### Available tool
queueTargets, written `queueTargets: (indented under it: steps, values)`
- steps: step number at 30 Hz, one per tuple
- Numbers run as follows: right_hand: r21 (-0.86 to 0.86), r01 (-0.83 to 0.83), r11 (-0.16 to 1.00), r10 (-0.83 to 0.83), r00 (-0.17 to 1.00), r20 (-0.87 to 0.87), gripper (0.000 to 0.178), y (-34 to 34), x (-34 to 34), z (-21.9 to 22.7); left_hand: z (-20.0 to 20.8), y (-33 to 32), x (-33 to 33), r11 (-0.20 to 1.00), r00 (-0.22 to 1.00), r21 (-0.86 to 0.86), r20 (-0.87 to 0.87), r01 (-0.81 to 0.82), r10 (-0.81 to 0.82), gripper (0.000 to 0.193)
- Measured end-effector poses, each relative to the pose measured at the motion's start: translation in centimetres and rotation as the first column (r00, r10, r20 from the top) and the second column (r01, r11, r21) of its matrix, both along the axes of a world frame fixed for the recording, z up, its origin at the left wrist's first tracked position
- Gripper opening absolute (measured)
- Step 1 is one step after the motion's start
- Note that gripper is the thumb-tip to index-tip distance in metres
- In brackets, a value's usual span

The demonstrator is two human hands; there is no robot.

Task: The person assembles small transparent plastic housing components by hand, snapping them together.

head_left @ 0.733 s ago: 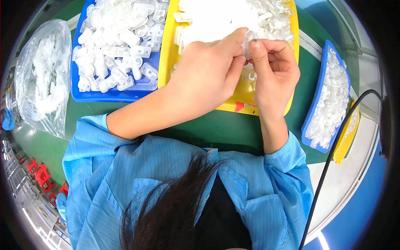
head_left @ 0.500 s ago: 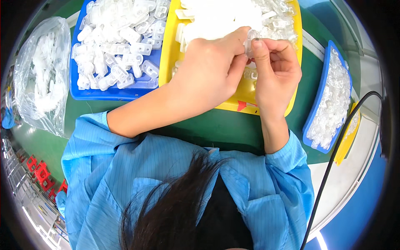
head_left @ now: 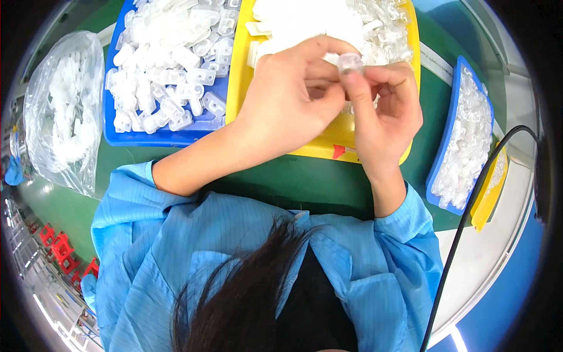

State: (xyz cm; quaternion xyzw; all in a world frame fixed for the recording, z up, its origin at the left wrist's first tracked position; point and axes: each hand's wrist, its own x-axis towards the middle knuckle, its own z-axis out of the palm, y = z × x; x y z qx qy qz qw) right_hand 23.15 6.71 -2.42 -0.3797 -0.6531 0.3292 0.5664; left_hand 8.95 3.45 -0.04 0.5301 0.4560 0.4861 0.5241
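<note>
A small clear plastic piece (head_left: 350,62) is held up over the yellow tray (head_left: 239,88). My right hand (head_left: 387,111) pinches it between thumb and forefinger from the right. From the left, my left hand (head_left: 293,88) closes on the same piece, its forefinger bent over the top and the other fingers curled. The yellow tray is heaped with clear and white plastic parts (head_left: 384,35), the brightest of them washed out by glare. Fingers cover part of the piece, so its finer shape cannot be made out.
Left of the yellow tray, a blue tray (head_left: 146,138) holds a pile of clear plastic parts. A clear bag (head_left: 61,117) of white parts lies farther left. At right stand a narrow blue tray (head_left: 437,185), a small yellow tray (head_left: 487,202) and a black cable (head_left: 454,258).
My left hand has turned so that its curled fingers show, and its forefinger now arches over the piece. The plastic piece has tilted from upright. My right hand has barely shifted.
</note>
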Motion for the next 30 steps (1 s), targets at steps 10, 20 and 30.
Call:
queueTargets:
  steps: [10, 20, 30]
  values:
    - [0.108, -0.066, 0.992, 0.025, 0.937, 0.349, 0.018, 0.2, 1.4, 3.2, -0.3, -0.1, 0.2, 0.994, 0.952, 0.109, 0.302, 0.027, -0.059, 0.029]
    - [0.394, -0.135, 0.909, -0.048, 0.906, 0.421, 0.025, -0.1, 1.8, 3.9, -0.9, -0.2, -0.2, 0.9, 0.991, 0.432, 0.089, 0.053, -0.101, 0.019]
    - [0.517, -0.036, 0.855, -0.188, 0.908, 0.373, 0.027, 0.4, 1.5, 3.2, -1.0, -0.5, 0.5, 0.975, 0.904, 0.22, 0.42, -0.015, -0.081, 0.022]
